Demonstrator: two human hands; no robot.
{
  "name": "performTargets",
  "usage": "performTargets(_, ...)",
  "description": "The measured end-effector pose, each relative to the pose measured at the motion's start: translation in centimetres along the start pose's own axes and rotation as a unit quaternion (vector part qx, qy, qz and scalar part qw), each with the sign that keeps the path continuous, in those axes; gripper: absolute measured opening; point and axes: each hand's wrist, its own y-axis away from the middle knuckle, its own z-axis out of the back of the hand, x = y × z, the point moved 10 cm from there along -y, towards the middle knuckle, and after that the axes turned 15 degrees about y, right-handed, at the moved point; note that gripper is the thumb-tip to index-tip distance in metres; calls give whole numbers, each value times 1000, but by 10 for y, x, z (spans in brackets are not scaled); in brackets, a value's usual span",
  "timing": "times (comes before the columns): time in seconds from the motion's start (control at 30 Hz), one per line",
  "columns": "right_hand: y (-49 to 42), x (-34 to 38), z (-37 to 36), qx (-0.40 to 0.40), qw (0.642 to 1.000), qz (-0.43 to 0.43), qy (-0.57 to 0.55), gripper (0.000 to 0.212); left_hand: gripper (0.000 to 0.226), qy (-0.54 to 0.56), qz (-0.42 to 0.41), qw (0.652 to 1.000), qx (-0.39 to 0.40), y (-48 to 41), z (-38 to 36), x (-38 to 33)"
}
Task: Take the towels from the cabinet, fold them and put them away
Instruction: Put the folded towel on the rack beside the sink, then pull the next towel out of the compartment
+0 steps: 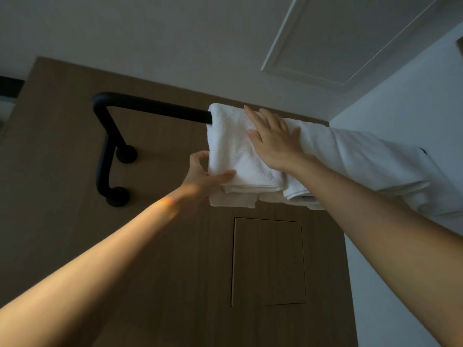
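The folded towel (240, 149) hangs over the black rail (155, 107). The left hand (200, 176) pinches its bottom edge; the right hand (273, 139) presses flat higher up, near the rail.

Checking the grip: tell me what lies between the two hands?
In the head view, only the folded white towel lies between left hand and right hand.

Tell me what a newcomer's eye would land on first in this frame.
First, the white towel draped over the black rail at centre, bright against the brown wall. Next, the two bare arms reaching up to it: the left hand pinches its lower left edge, while the right hand lies flat on its upper part. More white towels hang along the rail to the right.
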Motion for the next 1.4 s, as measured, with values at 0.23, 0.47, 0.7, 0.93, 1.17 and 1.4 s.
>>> performTargets(0.23, 63, 21, 26, -15, 999, 0, -49, 52, 64, -37, -15, 999, -37, 24, 15, -21)
performTargets(0.47, 142, 50, 51, -50, 991, -4, -121, 49, 51, -270, -111, 956, -13, 83, 37, -51)
performTargets(0.7, 218, 81, 40, -14, 994, -6, -107, 48, 42, -389, -120, 913, 7, 162, 61, -34)
performTargets(0.93, 309, 110, 8, 82, 992, 0, -96, 45, 44, -455, -90, 885, 37, 247, 72, -4)
performTargets(1.17, 410, 120, -29, 175, 977, -7, -123, 44, 44, -490, -28, 869, 57, 335, 76, 50)
performTargets(1.4, 527, 124, -48, 275, 947, 8, -163, 43, 46, -504, 73, 859, 60, 449, 62, 104)
